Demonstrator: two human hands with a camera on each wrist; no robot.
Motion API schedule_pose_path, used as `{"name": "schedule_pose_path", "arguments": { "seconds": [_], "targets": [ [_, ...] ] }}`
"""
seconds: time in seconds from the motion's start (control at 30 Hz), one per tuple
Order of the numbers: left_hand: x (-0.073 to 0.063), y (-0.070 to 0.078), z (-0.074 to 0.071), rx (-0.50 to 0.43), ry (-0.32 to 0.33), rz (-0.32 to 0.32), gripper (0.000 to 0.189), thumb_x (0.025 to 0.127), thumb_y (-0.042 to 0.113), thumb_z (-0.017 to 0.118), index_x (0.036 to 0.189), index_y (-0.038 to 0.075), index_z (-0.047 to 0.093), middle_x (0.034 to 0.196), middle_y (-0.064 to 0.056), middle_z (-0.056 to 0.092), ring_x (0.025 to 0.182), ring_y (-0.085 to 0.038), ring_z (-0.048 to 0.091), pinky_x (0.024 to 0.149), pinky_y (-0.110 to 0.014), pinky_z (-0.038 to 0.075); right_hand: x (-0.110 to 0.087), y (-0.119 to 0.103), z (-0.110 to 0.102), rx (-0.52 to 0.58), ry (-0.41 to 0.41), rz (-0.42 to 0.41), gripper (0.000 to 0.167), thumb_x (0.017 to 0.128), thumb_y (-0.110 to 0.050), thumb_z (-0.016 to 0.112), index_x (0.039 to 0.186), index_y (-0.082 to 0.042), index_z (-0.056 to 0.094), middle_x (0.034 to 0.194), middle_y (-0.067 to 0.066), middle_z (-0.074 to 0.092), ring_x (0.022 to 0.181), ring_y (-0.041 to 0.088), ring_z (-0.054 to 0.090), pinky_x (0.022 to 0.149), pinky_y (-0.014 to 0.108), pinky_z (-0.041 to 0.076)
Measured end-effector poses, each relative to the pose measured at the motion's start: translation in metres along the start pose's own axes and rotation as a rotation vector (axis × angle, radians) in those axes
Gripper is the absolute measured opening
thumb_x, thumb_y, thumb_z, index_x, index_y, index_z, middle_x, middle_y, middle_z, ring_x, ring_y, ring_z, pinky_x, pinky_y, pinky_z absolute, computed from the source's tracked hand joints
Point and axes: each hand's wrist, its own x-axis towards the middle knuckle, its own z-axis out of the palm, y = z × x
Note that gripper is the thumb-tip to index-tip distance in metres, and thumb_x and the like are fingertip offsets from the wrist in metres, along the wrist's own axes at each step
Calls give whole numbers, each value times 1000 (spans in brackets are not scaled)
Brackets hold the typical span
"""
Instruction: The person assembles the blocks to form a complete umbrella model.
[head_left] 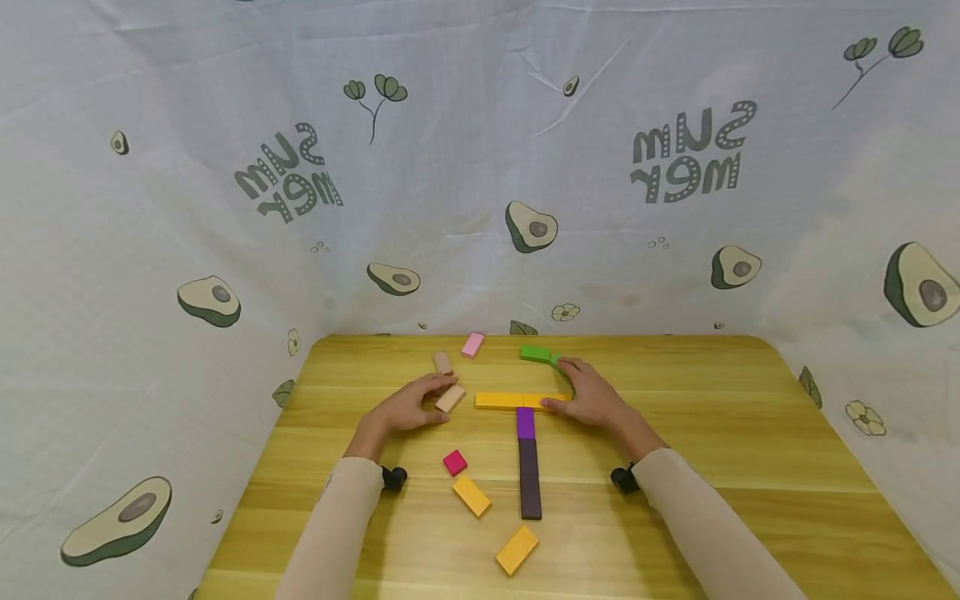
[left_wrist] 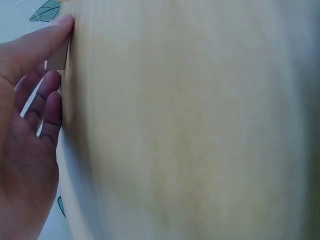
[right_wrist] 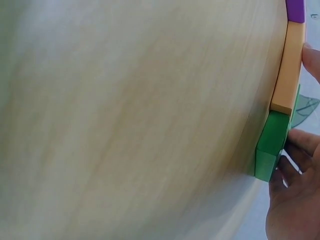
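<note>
Left hand (head_left: 408, 406) pinches tan block (head_left: 450, 398) between thumb and fingers; left wrist view crops hand, thumb hiding much of block. Second tan block (head_left: 442, 362) by fingertips, contact unclear. Yellow row (head_left: 498, 401): right end covered by right hand (head_left: 596, 397) in head view; right wrist view shows green block (right_wrist: 272, 142) touching that end. Right thumb on row, fingers at green block; whether gripping, cannot tell. Right edge of table (head_left: 735, 417) well apart.

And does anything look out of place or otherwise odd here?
The nearest yellow block and the loose one behind it lie slanted, unlike the straight yellow row. The "summer" lettering on the cloth reads mirrored. No damage is visible.
</note>
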Motion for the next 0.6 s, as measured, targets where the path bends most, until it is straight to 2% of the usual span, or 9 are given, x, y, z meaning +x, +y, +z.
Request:
{"name": "schedule_pose_path", "arguments": {
  "seconds": [0.17,0.27,0.43,0.6],
  "targets": [
    [2,-4,-1,15,-14,-13,71,95,15,72,159,13,41,151,-10,47,128,-24,53,114,-47,44,0,-1,0,12,-5,-2,92,91,-55,71,155,4,39,160,27,37,146,50,37,116,66,35],
    [2,-5,0,11,6,-20,66,95,21,74,154,13,48,145,-7,52,126,-24,54,113,-47,45,0,-2,0,18,-5,-5,92,91,-54,71,155,5,39,160,27,37,146,50,36,116,66,35],
    [1,-4,4,-65,105,-59,63,90,31,81,145,12,56,134,-4,60,120,-23,56,109,-45,47,0,-2,0,20,2,-2,92,91,-54,71,155,4,39,160,28,37,146,50,37,116,67,35],
    [2,0,10,-129,222,-104,64,85,33,86,139,10,62,123,-4,66,112,-20,60,104,-42,51,0,-1,1,14,3,7,94,90,-57,71,155,3,39,160,26,37,146,50,37,116,67,35]
  ]
}}
